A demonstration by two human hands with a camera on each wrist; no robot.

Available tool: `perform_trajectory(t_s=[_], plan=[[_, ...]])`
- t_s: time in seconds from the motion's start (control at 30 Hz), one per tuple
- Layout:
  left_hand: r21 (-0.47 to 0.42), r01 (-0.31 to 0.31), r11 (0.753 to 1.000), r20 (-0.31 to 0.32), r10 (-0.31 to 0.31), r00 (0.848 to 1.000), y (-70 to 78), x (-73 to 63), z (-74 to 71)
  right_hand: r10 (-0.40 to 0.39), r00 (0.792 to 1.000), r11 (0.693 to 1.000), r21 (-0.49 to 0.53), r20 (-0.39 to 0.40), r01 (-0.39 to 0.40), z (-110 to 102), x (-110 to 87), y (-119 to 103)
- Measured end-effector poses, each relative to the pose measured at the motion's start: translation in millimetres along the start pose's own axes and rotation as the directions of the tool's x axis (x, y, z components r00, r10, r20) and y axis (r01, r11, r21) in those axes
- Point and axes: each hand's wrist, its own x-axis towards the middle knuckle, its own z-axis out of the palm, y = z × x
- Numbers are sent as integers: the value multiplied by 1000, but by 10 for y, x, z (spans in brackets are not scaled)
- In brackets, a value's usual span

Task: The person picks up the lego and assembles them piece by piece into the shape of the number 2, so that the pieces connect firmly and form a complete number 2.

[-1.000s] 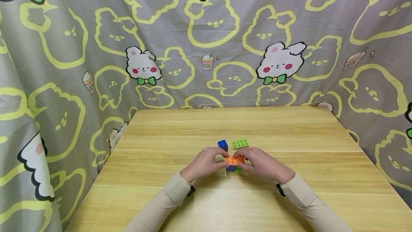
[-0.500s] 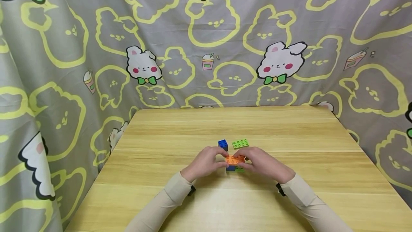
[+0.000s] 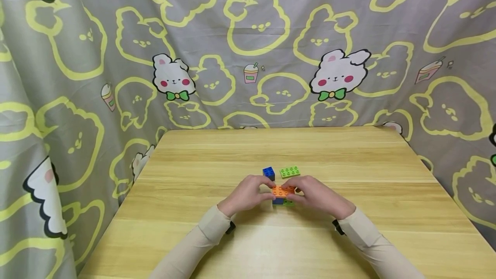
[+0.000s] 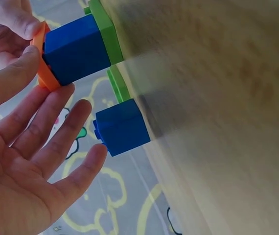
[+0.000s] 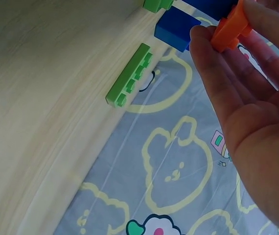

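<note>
An orange studded toy brick [image 3: 280,192] sits over a blue block [image 4: 78,49], which stands on a green studded plate [image 4: 107,32] on the table. Thumb and fingers of my left hand [image 3: 248,195] pinch the orange brick's left end. At its right end my right hand [image 3: 319,197] pinches the same brick, fingers behind and thumb in front. Seen from the left wrist, the orange brick [image 4: 47,73] leans slightly against the blue block's top, and the left hand's other fingers spread loosely. Part of the green plate [image 3: 288,203] shows right of the blue block.
Just behind the stack, a separate blue brick [image 3: 268,173] stands on the wooden table [image 3: 193,158]. To its right lies a light green studded brick [image 3: 289,172]. A patterned grey curtain [image 3: 217,111] hangs beyond the table's back edge and along its sides.
</note>
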Motion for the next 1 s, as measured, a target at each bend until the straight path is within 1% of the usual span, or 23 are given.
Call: perform_trajectory(t_s=[0.13,0.47,0.7,1.0], plan=[[-10,6,1000,3,-6,1000,0,6,-4,-5,1000,1000,-1,-3,5,0,1,9],[-14,-10,1000,1,10,1000,-4,9,-9,-5,1000,1000,1,-7,5,5,-2,38],[13,-9,1000,0,9,1000,-6,8,-12,-2,1000,1000,3,-15,2,14,1,53],[-27,-1,1000,-1,1,1000,-16,5,-5,-3,1000,1000,7,-11,3,22,4,46]])
